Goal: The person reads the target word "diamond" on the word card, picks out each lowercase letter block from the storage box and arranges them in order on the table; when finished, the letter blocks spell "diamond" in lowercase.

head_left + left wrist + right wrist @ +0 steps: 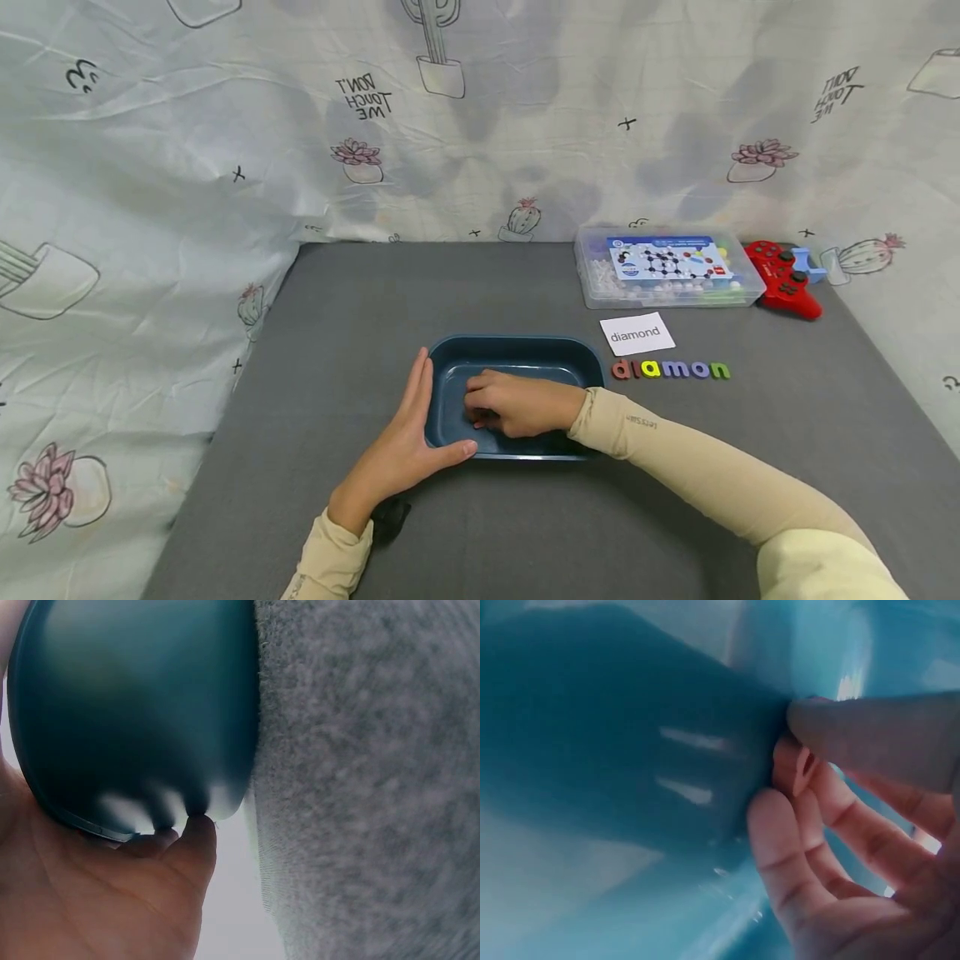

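A dark blue rectangular tray sits on the grey table. My left hand grips its left end, thumb over the near rim and fingers along the outer wall; in the left wrist view fingertips press the tray's wall. Inside the tray is my right hand, pinching a small orange-red letter between thumb and fingers close over the tray floor. Part of that letter is hidden by the fingers, so I cannot tell which one it is. To the right, coloured letters spell "diamon" below a white card printed "diamond".
At the back right stands a clear plastic box with a molecule-model label and small parts inside. Beside it lie a red game controller and a light blue object. A patterned cloth hangs behind the table.
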{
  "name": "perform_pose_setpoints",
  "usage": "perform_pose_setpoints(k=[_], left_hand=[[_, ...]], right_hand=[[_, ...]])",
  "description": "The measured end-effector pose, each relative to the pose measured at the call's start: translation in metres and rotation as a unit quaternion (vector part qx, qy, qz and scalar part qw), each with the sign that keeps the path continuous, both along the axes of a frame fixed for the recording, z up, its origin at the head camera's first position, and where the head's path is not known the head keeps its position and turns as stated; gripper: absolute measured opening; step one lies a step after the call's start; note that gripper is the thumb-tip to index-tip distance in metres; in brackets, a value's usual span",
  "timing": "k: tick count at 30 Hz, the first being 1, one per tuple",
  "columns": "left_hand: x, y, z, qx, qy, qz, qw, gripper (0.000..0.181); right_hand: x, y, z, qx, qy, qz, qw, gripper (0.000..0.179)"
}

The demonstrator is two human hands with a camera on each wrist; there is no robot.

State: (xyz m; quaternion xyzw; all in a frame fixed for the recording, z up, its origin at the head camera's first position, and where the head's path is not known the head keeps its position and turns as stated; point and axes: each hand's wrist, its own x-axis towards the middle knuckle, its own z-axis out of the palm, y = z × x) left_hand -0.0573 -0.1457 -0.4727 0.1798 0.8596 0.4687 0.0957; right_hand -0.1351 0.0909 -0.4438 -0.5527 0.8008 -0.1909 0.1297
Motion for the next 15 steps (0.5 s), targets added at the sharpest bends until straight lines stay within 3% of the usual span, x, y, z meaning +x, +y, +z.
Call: perform_pose_setpoints(k=[6, 15], left_hand=[[0.000, 0.000, -0.001, -0.005, -0.005, 0.002, 1.0000, 0.127], [-0.001, 0.001, -0.003, -0.005, -0.007, 0.006, 0.9999, 0.127]], right_hand=[[0.000, 0.003, 0.001, -0.010, -0.019, -0.016, 0.9997, 0.015], [-0.002, 0.015, 0.002, -0.062, -0.118, -0.068, 0.9887, 0.009]])
